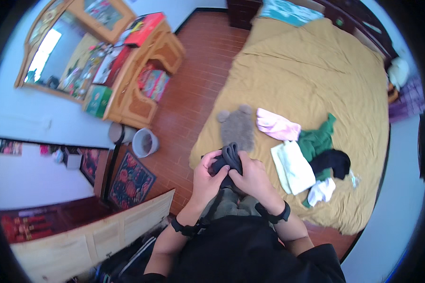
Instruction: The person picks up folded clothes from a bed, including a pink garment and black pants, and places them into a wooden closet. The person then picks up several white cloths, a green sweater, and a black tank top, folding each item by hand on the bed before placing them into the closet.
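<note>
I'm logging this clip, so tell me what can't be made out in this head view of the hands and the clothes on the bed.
- Dark grey garment: its kind is unclear, bunched and covered by left hand and right hand.
- Black garment: crumpled, shape unreadable.
- Green garment: partly under the black one.
- Items on the dresser: too small, bent by the fisheye rim.

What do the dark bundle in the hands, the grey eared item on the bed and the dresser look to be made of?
Dark bundle, gripped by the left hand and right hand: soft knit or woven cloth, matte, going by its rolled folds. Grey eared item: fuzzy fleece or plush, with a nappy surface. Dresser: light wood or veneer with a smooth, slightly glossy finish; solid or not cannot be told.
</note>
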Action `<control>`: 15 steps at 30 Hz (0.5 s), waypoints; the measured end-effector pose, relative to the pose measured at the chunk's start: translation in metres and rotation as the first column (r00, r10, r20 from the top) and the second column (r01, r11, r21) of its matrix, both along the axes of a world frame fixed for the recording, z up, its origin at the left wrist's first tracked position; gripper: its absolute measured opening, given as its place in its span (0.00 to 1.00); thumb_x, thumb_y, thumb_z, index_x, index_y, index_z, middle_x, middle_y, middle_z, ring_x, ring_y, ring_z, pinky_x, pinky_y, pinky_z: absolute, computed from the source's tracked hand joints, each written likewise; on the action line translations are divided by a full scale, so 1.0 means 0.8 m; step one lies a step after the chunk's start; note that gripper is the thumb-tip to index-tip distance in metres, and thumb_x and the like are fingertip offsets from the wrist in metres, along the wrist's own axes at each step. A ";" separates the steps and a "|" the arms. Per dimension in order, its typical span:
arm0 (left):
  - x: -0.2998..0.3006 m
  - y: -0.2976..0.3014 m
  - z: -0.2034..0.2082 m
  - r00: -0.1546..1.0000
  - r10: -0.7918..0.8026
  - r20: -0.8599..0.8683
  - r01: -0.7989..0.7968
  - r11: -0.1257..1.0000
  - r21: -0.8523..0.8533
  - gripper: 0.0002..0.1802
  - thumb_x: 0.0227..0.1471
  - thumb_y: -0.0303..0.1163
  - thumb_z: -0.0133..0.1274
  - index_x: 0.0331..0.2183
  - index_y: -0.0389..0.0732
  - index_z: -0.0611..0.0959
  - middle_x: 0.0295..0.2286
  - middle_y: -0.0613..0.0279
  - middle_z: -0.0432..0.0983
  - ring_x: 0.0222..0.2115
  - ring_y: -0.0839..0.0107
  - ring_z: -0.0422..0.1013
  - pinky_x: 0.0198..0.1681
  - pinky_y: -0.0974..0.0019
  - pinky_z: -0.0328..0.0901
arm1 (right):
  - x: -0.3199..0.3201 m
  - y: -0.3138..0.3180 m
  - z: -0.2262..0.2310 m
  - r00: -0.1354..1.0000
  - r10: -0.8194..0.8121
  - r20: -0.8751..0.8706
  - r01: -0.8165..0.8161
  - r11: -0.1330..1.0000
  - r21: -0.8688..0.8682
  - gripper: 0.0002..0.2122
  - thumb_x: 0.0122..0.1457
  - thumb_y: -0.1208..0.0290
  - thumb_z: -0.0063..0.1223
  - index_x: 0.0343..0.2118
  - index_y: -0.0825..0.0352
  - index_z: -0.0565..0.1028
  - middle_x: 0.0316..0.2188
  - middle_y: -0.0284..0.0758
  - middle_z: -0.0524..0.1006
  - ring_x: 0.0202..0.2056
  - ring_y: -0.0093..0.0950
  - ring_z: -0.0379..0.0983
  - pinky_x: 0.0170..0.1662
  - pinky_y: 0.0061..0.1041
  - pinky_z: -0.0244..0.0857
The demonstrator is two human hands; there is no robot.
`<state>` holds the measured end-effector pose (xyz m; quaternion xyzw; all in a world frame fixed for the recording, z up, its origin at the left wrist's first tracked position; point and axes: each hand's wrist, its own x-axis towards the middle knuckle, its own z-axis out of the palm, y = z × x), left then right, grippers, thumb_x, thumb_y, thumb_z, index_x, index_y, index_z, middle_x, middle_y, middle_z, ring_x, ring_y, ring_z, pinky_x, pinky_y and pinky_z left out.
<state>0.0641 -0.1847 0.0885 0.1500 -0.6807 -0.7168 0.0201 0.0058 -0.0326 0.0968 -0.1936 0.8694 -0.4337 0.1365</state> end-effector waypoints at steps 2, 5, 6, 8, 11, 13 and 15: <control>0.018 -0.010 0.011 0.999 0.053 0.005 -0.053 0.995 -0.084 0.24 0.54 0.20 0.54 0.53 0.32 0.71 0.42 0.57 0.76 0.41 0.74 0.73 0.46 0.71 0.68 | 0.000 -0.008 0.016 0.987 0.122 0.105 -0.120 0.992 -0.024 0.23 0.48 0.62 0.60 0.43 0.72 0.69 0.24 0.52 0.77 0.29 0.50 0.77 0.34 0.43 0.71; 0.058 -0.026 0.026 0.988 0.148 0.043 -0.151 0.985 0.078 0.28 0.59 0.23 0.51 0.59 0.34 0.64 0.41 0.57 0.75 0.42 0.75 0.72 0.48 0.71 0.67 | 0.008 -0.037 0.045 0.933 0.351 0.077 -0.348 0.936 -0.044 0.26 0.46 0.59 0.62 0.43 0.72 0.68 0.27 0.52 0.77 0.33 0.49 0.77 0.36 0.41 0.71; 0.078 -0.037 0.033 0.990 0.131 0.055 -0.139 0.972 0.187 0.30 0.62 0.26 0.47 0.63 0.36 0.58 0.43 0.55 0.74 0.44 0.72 0.72 0.49 0.69 0.67 | 0.013 -0.052 0.049 0.919 0.391 0.046 -0.391 0.920 -0.012 0.27 0.46 0.60 0.65 0.44 0.70 0.68 0.31 0.52 0.78 0.35 0.47 0.77 0.38 0.38 0.72; 0.109 -0.058 0.049 0.986 0.150 0.067 -0.162 0.959 0.233 0.31 0.62 0.26 0.46 0.63 0.38 0.57 0.43 0.54 0.75 0.43 0.71 0.73 0.48 0.67 0.68 | 0.012 -0.076 0.029 0.872 0.481 0.087 -0.479 0.876 -0.048 0.25 0.46 0.61 0.65 0.43 0.70 0.69 0.33 0.52 0.78 0.36 0.48 0.77 0.38 0.37 0.72; 0.157 -0.109 0.050 0.978 0.202 -0.054 -0.206 0.975 -0.084 0.29 0.62 0.28 0.47 0.62 0.37 0.60 0.43 0.50 0.77 0.38 0.65 0.77 0.45 0.64 0.72 | 0.009 -0.105 -0.004 0.802 0.577 0.152 -0.567 0.817 -0.110 0.21 0.49 0.68 0.65 0.43 0.70 0.71 0.38 0.44 0.79 0.37 0.41 0.79 0.42 0.32 0.72; 0.221 -0.165 -0.005 0.891 0.437 -0.124 -0.452 0.877 -0.162 0.28 0.62 0.31 0.49 0.61 0.40 0.62 0.47 0.53 0.75 0.44 0.67 0.74 0.48 0.65 0.69 | 0.022 -0.129 -0.018 0.663 0.656 0.361 -0.301 0.675 -0.674 0.19 0.51 0.74 0.62 0.47 0.70 0.71 0.39 0.35 0.79 0.38 0.29 0.78 0.44 0.26 0.71; 0.287 -0.196 -0.076 0.817 0.567 -0.105 -0.560 0.823 0.089 0.32 0.60 0.39 0.52 0.61 0.40 0.63 0.49 0.54 0.73 0.48 0.66 0.71 0.50 0.63 0.68 | 0.035 -0.155 0.009 0.514 0.744 0.428 -0.311 0.626 -0.715 0.21 0.52 0.79 0.60 0.50 0.71 0.71 0.40 0.31 0.78 0.41 0.23 0.75 0.47 0.23 0.69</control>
